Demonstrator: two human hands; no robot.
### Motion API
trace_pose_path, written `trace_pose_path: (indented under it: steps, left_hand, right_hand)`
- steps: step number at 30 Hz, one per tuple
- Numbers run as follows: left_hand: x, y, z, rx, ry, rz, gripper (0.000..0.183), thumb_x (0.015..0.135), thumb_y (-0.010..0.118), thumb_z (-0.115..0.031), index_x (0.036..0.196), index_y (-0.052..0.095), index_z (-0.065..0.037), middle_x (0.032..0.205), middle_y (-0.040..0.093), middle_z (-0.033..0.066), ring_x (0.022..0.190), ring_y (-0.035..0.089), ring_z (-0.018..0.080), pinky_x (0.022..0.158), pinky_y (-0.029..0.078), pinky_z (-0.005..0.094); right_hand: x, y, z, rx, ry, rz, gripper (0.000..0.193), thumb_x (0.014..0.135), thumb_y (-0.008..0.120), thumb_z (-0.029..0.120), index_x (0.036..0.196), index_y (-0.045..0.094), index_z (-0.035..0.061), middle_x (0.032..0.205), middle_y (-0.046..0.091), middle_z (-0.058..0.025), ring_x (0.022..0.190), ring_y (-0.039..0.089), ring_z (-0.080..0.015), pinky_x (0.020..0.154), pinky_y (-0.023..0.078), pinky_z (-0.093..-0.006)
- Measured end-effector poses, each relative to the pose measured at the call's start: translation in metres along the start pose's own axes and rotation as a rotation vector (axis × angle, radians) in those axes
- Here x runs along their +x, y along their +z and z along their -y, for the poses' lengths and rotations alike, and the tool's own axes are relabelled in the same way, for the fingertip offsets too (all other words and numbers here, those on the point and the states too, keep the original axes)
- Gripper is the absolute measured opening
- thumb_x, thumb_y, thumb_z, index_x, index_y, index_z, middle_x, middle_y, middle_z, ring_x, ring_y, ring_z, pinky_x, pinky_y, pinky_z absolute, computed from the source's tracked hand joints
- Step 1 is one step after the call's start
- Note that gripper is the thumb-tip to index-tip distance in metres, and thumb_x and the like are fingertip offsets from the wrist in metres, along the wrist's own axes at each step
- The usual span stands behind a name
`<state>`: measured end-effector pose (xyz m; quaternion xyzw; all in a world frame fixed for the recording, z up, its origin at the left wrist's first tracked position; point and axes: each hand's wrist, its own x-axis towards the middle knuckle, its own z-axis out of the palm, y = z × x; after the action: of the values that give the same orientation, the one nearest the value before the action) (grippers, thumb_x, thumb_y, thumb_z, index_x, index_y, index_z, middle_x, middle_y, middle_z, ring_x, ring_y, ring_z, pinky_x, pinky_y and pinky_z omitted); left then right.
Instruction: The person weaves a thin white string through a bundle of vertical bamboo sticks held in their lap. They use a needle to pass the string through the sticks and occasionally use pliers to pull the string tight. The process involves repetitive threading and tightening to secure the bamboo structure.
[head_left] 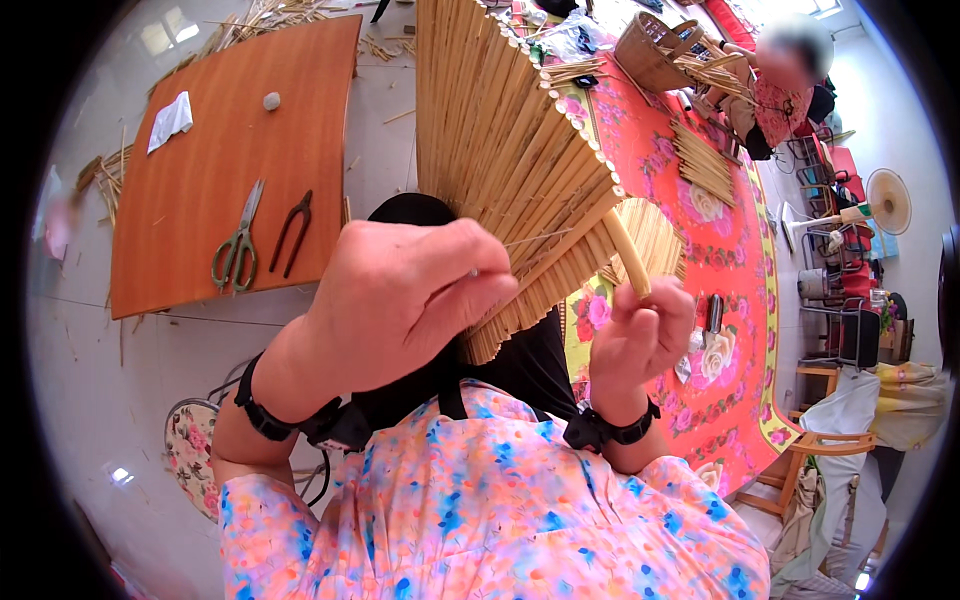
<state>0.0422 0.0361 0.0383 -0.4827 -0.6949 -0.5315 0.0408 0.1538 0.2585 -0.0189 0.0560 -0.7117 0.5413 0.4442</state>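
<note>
A large sheet of straw-coloured stalks (pixel 500 120), laid side by side and bound together, rests across my lap and spreads away from me. Its far right edge shows a row of pale cut ends. Left of its narrow near part, my left hand (pixel 400 290) is closed in a pinch on a thin thread (pixel 540 239) that runs taut to the stalks; whether a needle is in the fingers is hidden. At the right edge, my right hand (pixel 645 335) grips the lower end of a thick, pale, bent stalk (pixel 628 250) between thumb and fingers.
On an orange-brown board (pixel 200 190) to the left lie green-handled scissors (pixel 238 245), dark pliers (pixel 291 232), a white cloth (pixel 171 122) and a small lump (pixel 271 101). A red floral cloth (pixel 720 400) covers the right side. Beyond are a basket (pixel 645 50), another person (pixel 780 100) and a fan (pixel 888 201).
</note>
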Motion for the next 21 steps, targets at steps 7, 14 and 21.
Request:
trace_pose_path:
  steps: [7,14,21]
  left_hand:
    - [0.006,0.010,0.012,0.086,-0.151,-0.005,0.003,0.090,0.064,-0.003,0.091,0.061,0.000,0.068,0.058,0.0070,0.053,0.059,0.0143,0.049,0.044,0.0247]
    - [0.005,0.010,0.012,0.198,-0.062,-0.090,0.014,0.084,0.067,0.000,0.098,0.068,-0.001,0.070,0.063,0.0102,0.056,0.061,0.0199,0.049,0.046,0.0294]
    - [0.006,0.005,0.005,0.356,0.004,-0.073,0.016,0.077,0.070,0.001,0.093,0.070,-0.001,0.063,0.059,0.0093,0.052,0.057,0.0239,0.045,0.043,0.0327]
  right_hand:
    - [0.004,0.032,0.002,-0.119,0.298,0.048,0.058,0.069,0.080,0.012,0.121,0.057,0.0001,0.112,0.059,-0.0099,0.090,0.058,-0.0163,0.075,0.050,-0.0298]
    - [-0.002,0.034,-0.015,-0.329,0.235,0.164,0.051,0.072,0.076,0.010,0.118,0.058,-0.0027,0.107,0.060,-0.0154,0.091,0.061,-0.0284,0.077,0.050,-0.0371]
    - [-0.002,0.037,-0.010,-0.379,0.246,0.174,0.043,0.077,0.072,0.009,0.116,0.058,-0.0039,0.102,0.060,-0.0157,0.088,0.060,-0.0302,0.076,0.049,-0.0377]
